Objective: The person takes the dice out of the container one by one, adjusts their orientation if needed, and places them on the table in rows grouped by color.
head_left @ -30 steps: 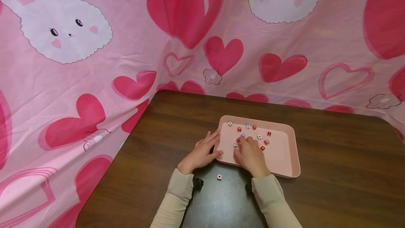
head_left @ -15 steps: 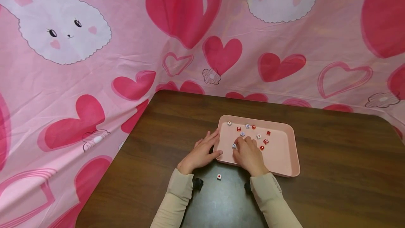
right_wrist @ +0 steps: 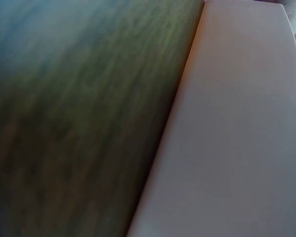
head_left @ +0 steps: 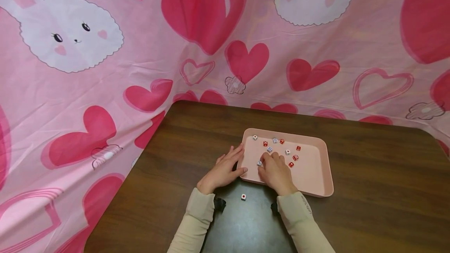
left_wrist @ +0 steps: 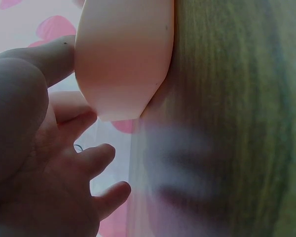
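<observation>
In the head view, a pale pink tray (head_left: 313, 182) holds several small dice, some red, some white. Over the tray's near side, my right hand (head_left: 277, 173) has bent fingers, with thumb and index finger about a white die (head_left: 259, 163) with bluish spots. Fairly straight fingers of my left hand (head_left: 224, 170) lie along the tray's left rim, its thumb at the near left corner. The left wrist view shows this left hand (left_wrist: 44, 148) with spread fingers, against the outer tray wall (left_wrist: 126, 59). The right wrist view shows mainly the near tray wall (right_wrist: 232, 128).
A white die with a red spot (head_left: 243, 197) lies outside the tray, between the forearms. The tray stands on a dark brown wooden table (head_left: 379, 190). Behind and to the left hangs a pink cloth (head_left: 147, 38) with hearts and rabbits.
The white die at my right fingertips has shifted slightly left and toward me and has turned. My right hand has moved slightly left with it; my left hand stays in place.
</observation>
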Demonstrator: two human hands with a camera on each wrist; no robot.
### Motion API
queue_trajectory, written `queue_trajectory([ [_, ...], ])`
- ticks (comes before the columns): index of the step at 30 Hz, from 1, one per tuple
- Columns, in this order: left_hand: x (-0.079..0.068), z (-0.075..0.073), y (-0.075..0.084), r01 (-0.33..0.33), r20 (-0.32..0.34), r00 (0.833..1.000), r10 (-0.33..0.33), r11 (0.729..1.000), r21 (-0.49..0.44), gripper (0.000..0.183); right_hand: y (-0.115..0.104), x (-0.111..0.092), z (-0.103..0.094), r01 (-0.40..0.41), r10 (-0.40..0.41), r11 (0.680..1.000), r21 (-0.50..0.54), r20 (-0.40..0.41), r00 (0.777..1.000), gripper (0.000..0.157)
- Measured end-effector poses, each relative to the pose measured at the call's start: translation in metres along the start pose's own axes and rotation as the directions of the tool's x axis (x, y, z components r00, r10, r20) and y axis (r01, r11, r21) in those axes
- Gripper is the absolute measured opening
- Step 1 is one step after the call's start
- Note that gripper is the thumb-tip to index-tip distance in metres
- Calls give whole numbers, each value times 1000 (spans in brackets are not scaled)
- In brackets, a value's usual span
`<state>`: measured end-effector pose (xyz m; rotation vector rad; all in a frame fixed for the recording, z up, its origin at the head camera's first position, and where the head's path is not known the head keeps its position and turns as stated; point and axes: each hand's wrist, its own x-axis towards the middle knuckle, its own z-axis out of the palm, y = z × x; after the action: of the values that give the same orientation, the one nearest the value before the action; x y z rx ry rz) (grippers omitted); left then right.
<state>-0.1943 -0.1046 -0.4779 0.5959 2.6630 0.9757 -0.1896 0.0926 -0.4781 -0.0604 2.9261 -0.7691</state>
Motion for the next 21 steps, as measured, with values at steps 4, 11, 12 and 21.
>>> queue_trajectory([
  [4, 0, 0, 0, -5, -5, 1000, 5, 1000, 0, 69, 0, 0, 0, -2, 2, 1000, -1, 5, 1000, 18],
  [11, -1, 0, 0, -3, -6, 1000, 3, 1000, -12, 69, 0, 0, -1, -3, 3, 1000, -7, 16, 1000, 18],
  [12, -1, 0, 0, -3, -5, 1000, 3, 1000, -11, 69, 0, 0, -1, -3, 3, 1000, -8, 16, 1000, 18],
  [21, 0, 0, 0, -9, -6, 1000, 9, 1000, -3, 69, 2, -2, -3, 0, 0, 1000, -6, 14, 1000, 16],
])
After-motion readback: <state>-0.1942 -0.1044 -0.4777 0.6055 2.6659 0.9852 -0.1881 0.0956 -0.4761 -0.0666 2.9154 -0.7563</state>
